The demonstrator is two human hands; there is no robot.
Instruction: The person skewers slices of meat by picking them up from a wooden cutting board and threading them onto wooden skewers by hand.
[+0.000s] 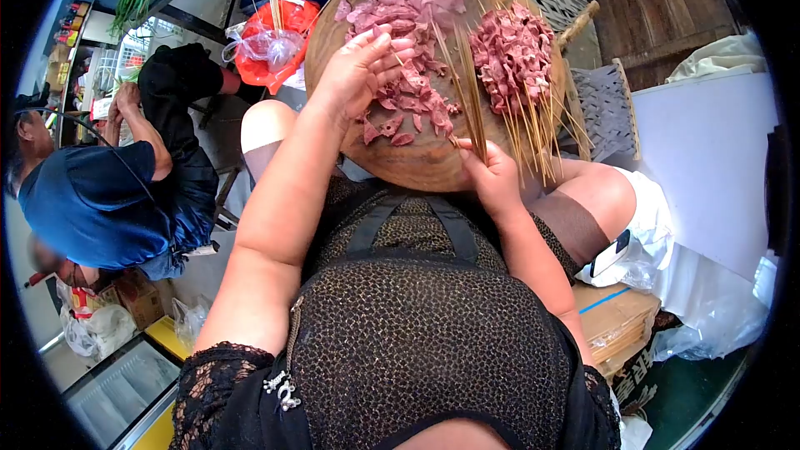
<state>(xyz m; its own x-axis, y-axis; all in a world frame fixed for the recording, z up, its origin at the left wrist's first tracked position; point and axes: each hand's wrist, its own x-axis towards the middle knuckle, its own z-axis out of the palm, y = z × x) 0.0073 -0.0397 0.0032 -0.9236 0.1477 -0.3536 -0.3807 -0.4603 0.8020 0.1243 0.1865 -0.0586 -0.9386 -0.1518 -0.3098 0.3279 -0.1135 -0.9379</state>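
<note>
My left hand [360, 73] is over the left part of a round wooden board [333, 117], palm turned up and fingers curled in. Whatever its fingertips pinch, if anything, is too small to make out. Loose slices of raw red meat [408, 8] lie under and beyond it. At the board's near edge, my right hand [492, 175] is closed around a bundle of bamboo skewers [471, 100] that point away from me, partly blurred. Right of them sits a pile of meat threaded on skewers [514, 54], their bare ends toward me.
A red plastic bag [271, 54] with upright sticks stands left of the board. A person in a dark blue shirt [96, 200] sits farther left. Woven-seat stools [604, 108] are to the right, with a white surface [704, 167] beyond. Cardboard [617, 321] lies at lower right.
</note>
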